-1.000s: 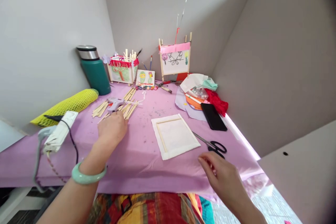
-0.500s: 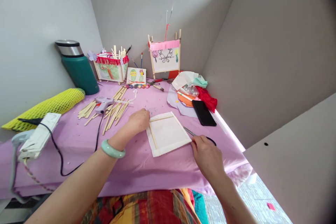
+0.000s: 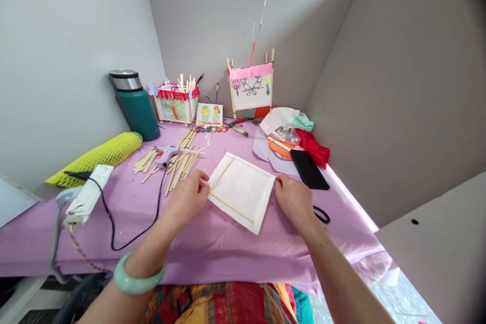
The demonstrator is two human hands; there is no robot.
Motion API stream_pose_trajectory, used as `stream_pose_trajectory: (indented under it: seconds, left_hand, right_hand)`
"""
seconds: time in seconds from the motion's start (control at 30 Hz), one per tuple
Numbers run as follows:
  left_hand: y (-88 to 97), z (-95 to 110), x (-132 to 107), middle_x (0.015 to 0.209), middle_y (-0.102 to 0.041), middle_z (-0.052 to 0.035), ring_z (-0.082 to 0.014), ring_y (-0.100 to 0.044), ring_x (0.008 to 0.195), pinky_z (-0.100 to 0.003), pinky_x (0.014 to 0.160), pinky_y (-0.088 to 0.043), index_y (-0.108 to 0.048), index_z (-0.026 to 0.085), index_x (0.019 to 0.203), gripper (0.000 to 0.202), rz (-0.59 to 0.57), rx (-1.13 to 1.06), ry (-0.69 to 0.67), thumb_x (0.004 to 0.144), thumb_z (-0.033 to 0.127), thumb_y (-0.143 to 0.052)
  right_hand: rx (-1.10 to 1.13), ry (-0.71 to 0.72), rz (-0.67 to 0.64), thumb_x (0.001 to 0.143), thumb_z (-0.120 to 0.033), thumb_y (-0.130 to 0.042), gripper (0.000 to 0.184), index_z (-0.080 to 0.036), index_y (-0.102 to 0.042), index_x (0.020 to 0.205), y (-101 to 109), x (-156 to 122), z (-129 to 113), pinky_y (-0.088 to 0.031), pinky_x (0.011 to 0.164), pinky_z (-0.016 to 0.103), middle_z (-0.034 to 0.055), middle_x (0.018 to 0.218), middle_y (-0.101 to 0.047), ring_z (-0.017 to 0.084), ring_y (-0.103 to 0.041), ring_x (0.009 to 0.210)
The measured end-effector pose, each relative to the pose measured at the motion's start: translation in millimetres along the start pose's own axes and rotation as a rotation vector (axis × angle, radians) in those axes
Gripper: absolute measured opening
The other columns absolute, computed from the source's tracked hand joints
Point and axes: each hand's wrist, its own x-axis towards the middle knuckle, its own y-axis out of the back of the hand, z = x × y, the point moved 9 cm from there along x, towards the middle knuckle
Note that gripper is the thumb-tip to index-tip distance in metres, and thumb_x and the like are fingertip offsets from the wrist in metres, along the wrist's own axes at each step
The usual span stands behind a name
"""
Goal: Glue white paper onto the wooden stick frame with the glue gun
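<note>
The white panel [image 3: 243, 190] lies askew before you, over the purple cloth [image 3: 205, 248]; I cannot tell whether it is lifted. Your left hand [image 3: 193, 192] pinches its corner at nine o'clock, your right hand [image 3: 296, 200] the one at two, both grips narrow. With the panel as dial centre, a black loop handle [image 3: 322, 214] shows between three and four, the phone [image 3: 309, 169] between two and three. Sticks [image 3: 182, 168] and glue gun [image 3: 168, 153] sit at ten, the bottle [image 3: 138, 114] farther out; the power strip [image 3: 91, 195] is at nine. The cloth, specked and creased, drapes over the edge at six. Grey walls [image 3: 205, 10] rise at ten, twelve and two; pale floor [image 3: 406, 293] shows at four.
</note>
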Motion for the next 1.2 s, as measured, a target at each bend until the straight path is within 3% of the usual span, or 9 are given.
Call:
stream_pose_trajectory:
  seconds: [0.1,0.2,0.3,0.53,0.67,0.83,0.97,1.2]
  left_hand:
    - [-9.4,-10,-17,0.077,-0.07,-0.0006,-0.0193,-0.065,0.075,-0.029,0.067,-0.043,-0.054,0.019,0.104,0.024,-0.058,0.029,0.007,0.08,0.024,-0.05]
    - [-14.5,-14,-20,0.081,-0.07,-0.001,-0.0199,-0.065,0.078,-0.03,0.07,-0.043,-0.053,0.018,0.111,0.031,-0.09,0.041,-0.022,0.082,0.028,-0.05]
    - [-11.1,-13,-10,0.086,-0.072,-0.0029,-0.0205,-0.065,0.081,-0.03,0.074,-0.044,-0.055,0.017,0.112,0.031,-0.057,0.1,-0.023,0.084,0.028,-0.047]
    - [-19.5,-4,12,0.087,-0.072,-0.01,-0.0249,-0.066,0.087,-0.032,0.073,-0.045,-0.065,0.016,0.084,0.021,-0.082,0.298,-0.021,0.082,0.02,-0.045]
    - [-19.5,-1,12,0.099,-0.069,-0.0144,-0.0259,-0.064,0.094,-0.033,0.076,-0.046,-0.064,0.013,0.093,0.026,-0.048,0.325,-0.022,0.085,0.018,-0.039]
    - [-20.5,1,26,0.099,-0.069,-0.015,-0.027,-0.064,0.094,-0.033,0.077,-0.047,-0.065,0.013,0.094,0.025,-0.054,0.33,-0.017,0.083,0.022,-0.044]
    - [-23.2,3,32,0.094,-0.071,-0.012,-0.0239,-0.065,0.09,-0.03,0.073,-0.047,-0.066,0.015,0.088,0.024,-0.08,0.322,-0.025,0.082,0.019,-0.044]
    - [-24.7,-1,32,0.098,-0.07,-0.0178,-0.0288,-0.065,0.093,-0.033,0.073,-0.047,-0.063,0.01,0.099,0.028,-0.075,0.348,-0.001,0.085,0.022,-0.041]
  right_hand:
    - [0.004,0.018,-0.005,0.093,-0.025,-0.039,0.029,-0.017,-0.066,0.092,-7,6,-7,-0.035,0.06,0.03,0.0101,0.086,-0.072,0.025,-0.067,0.081]
    - [0.028,0.018,-0.007,0.093,-0.025,-0.038,0.028,-0.019,-0.065,0.091,-9,-6,-3,-0.034,0.06,0.03,0.0079,0.087,-0.072,0.024,-0.067,0.08]
    - [0.096,0.01,-0.014,0.093,-0.027,-0.039,0.027,-0.021,-0.065,0.088,-7,-26,2,-0.034,0.061,0.029,0.0049,0.087,-0.072,0.022,-0.066,0.078]
    - [0.354,0.048,-0.077,0.089,-0.027,-0.048,0.021,-0.02,-0.067,0.085,-10,-47,-16,-0.04,0.068,0.027,0.0034,0.084,-0.071,0.019,-0.065,0.08]
    - [0.547,-0.015,-0.079,0.086,-0.026,-0.049,0.023,-0.02,-0.065,0.101,-14,-44,-14,-0.044,0.07,0.027,0.0035,0.09,-0.072,0.018,-0.067,0.078]
    - [0.798,-0.11,-0.132,0.084,-0.03,-0.05,0.028,-0.018,-0.061,0.107,-26,-42,-3,-0.049,0.067,0.03,0.0044,0.087,-0.072,0.014,-0.064,0.054]
    - [1.061,-0.201,-0.184,0.081,-0.033,-0.054,0.033,-0.016,-0.057,0.11,-39,-43,4,-0.049,0.056,0.027,0.0053,0.085,-0.072,0.016,-0.066,0.056]
    - [1.296,-0.286,-0.251,0.078,-0.032,-0.058,0.038,-0.015,-0.054,0.112,-44,-45,0,-0.03,0.035,0.02,0.0112,0.09,-0.072,0.019,-0.068,0.066]
